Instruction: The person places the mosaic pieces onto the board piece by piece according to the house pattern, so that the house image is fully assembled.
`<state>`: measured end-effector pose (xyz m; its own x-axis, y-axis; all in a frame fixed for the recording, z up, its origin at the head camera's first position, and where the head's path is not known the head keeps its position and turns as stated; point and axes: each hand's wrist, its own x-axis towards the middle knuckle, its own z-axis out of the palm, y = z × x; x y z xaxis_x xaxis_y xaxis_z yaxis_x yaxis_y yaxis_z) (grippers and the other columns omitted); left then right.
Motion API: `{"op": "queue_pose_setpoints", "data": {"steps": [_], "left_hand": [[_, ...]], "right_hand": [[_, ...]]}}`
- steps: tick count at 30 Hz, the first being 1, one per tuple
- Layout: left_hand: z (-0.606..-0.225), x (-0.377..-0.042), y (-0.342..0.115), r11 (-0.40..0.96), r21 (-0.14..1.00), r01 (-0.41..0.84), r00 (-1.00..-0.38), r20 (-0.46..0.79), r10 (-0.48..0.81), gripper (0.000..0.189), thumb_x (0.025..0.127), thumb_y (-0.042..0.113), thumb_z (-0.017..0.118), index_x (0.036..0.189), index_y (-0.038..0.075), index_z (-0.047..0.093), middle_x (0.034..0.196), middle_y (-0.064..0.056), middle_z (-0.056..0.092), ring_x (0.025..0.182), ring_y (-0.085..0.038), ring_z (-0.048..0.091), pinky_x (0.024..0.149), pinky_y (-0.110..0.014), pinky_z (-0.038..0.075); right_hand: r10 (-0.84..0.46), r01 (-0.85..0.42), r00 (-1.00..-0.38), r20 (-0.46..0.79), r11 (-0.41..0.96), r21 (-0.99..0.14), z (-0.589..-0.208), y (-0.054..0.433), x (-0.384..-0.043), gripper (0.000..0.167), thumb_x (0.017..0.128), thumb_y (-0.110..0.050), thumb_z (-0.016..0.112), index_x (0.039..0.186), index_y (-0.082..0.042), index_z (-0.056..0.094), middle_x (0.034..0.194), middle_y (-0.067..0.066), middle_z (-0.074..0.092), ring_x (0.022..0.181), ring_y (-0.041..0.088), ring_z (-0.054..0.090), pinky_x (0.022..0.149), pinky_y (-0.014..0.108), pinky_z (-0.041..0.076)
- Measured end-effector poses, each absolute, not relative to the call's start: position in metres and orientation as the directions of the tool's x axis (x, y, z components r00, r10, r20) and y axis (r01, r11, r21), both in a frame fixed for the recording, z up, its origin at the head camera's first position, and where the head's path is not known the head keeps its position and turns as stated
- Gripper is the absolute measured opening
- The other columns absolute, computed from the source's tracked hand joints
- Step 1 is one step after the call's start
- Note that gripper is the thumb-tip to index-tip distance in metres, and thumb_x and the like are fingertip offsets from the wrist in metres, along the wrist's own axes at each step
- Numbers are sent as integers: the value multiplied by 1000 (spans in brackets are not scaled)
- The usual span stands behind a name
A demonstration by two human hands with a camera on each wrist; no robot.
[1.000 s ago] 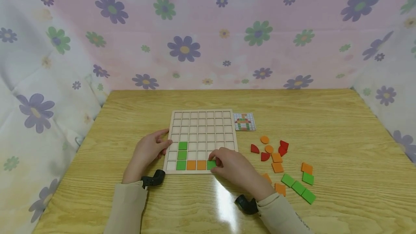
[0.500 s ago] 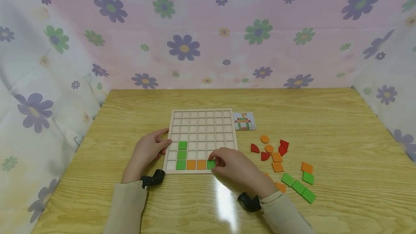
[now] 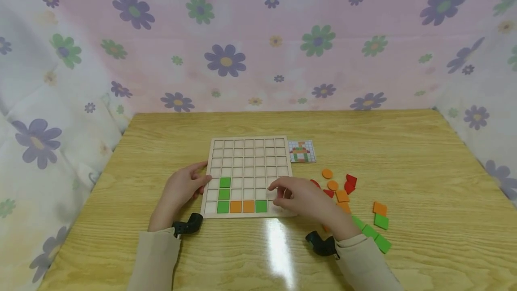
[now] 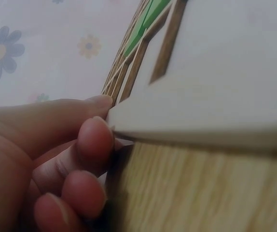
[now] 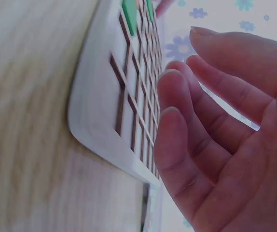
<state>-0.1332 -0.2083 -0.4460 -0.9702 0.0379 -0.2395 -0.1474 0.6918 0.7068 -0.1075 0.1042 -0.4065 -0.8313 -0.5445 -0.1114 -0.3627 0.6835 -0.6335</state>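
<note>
A pale wooden grid board (image 3: 238, 162) lies on the table. Green tiles (image 3: 224, 194) climb one of its columns near the left. Along the bottom row, two orange tiles (image 3: 248, 206) lead to another green tile (image 3: 261, 206) set in its cell. My left hand (image 3: 181, 187) grips the board's left edge, its thumb (image 4: 100, 100) on the rim and its fingertips against the side. Over the lower right cells hovers my right hand (image 3: 304, 197), fingers loosely bent, thumb apart from them. Nothing is between those fingers in the right wrist view.
A small printed pattern card (image 3: 302, 151) touches the board's upper right edge. To the right lie orange discs (image 3: 327, 173), red quarter-round pieces (image 3: 350, 180), loose orange squares (image 3: 379, 208) and green squares (image 3: 382, 243), partly hidden by the right arm. Flowered cloth (image 3: 226, 21) walls surround the table.
My right hand has let go of the green tile in the bottom row and moved right, uncovering it. The left hand keeps its grip on the board.
</note>
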Motion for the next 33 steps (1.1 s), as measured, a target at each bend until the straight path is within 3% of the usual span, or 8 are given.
{"op": "queue_pose_setpoints", "data": {"steps": [19,25,33], "left_hand": [[-447,-132,-208,667,729,-154,-968,-247,47,52,86,37,58,134,27,41,62,-3,59,44,-15,47,42,-29,41],[-446,-134,-208,666,732,-141,-968,-242,61,53,86,38,57,135,26,40,62,-3,58,45,-15,48,44,-30,43],[-446,-135,-210,670,729,-141,-969,-240,56,54,85,39,58,135,25,40,63,-4,59,46,-16,49,46,-31,45]], "right_hand": [[-462,-331,-884,-75,730,-598,-406,159,-84,21,86,-27,60,106,-20,61,76,-15,51,67,4,48,58,21,42],[-400,-271,-912,-91,754,-598,-412,193,-74,20,85,-26,61,104,-20,61,77,-13,53,65,4,48,56,21,42],[-306,-173,-944,-122,777,-606,-415,235,-67,31,87,-38,54,112,-20,58,85,-10,59,72,7,53,60,24,45]]}}
